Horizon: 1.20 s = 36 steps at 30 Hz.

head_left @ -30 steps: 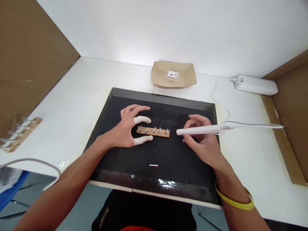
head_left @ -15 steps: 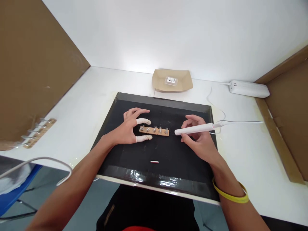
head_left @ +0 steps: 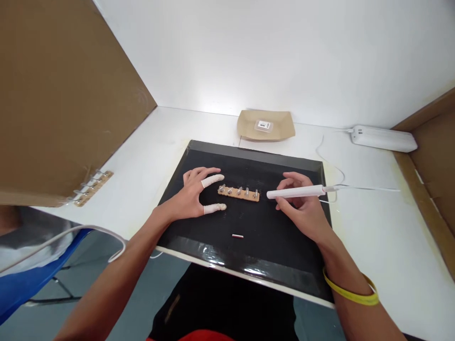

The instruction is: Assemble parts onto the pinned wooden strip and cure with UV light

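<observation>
A small tan strip carrying several upright metal screws lies on a black mat. My left hand rests on the mat just left of the strip. White finger cots cover its thumb and index finger, which are spread apart on either side of the strip's left end and grip nothing. My right hand is closed around a white pen-shaped tool with a thin white cable. The tool lies nearly level, and its tip points left, a short gap from the strip's right end.
A tiny white-and-red piece lies on the mat's near half. A brown paper tray with a small packet stands behind the mat, and a white power block at the back right. Cardboard walls stand left and right. Another screw strip lies at the left.
The view has shifted, so everything sits further right. My left fingertips have drawn back to the strip's left end and no longer bracket it. The right hand still holds the tool.
</observation>
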Each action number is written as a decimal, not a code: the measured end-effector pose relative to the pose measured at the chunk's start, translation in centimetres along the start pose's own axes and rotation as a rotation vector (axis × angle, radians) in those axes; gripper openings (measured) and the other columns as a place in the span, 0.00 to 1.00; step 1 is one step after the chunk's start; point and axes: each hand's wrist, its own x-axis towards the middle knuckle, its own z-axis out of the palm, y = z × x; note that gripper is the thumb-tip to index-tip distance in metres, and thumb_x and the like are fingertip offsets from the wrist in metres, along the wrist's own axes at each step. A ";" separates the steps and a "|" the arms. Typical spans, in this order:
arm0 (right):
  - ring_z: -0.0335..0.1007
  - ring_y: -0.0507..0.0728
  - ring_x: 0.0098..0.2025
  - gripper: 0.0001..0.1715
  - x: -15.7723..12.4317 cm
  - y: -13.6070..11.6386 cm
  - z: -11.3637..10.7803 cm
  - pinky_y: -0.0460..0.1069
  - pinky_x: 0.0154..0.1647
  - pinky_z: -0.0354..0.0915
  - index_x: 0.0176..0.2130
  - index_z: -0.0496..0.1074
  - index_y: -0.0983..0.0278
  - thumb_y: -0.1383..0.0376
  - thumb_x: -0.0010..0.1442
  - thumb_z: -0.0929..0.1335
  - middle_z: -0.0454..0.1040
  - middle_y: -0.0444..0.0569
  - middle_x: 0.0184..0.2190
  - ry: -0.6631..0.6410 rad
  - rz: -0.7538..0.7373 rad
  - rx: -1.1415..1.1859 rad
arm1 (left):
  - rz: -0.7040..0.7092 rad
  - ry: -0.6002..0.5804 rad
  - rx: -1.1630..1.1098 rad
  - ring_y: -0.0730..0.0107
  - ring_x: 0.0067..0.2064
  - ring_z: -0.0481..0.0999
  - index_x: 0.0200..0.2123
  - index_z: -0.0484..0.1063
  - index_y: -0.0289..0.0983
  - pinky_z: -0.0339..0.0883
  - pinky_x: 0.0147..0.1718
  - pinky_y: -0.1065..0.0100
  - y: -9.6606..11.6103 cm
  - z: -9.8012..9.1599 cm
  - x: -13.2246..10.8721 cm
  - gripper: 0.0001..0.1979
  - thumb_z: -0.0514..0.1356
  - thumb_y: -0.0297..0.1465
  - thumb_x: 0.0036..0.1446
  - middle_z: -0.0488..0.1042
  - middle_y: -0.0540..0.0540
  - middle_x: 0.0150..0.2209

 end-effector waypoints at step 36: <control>0.75 0.60 0.45 0.05 1.3 3.0 0.9 0.57 0.47 0.76 0.42 0.76 0.58 0.62 0.65 0.69 0.76 0.53 0.44 0.226 -0.317 -0.505 | -0.127 0.249 0.265 0.40 0.71 0.61 0.68 0.60 0.41 0.53 0.64 0.41 1.6 4.5 -3.6 0.33 0.59 0.52 0.68 0.60 0.33 0.73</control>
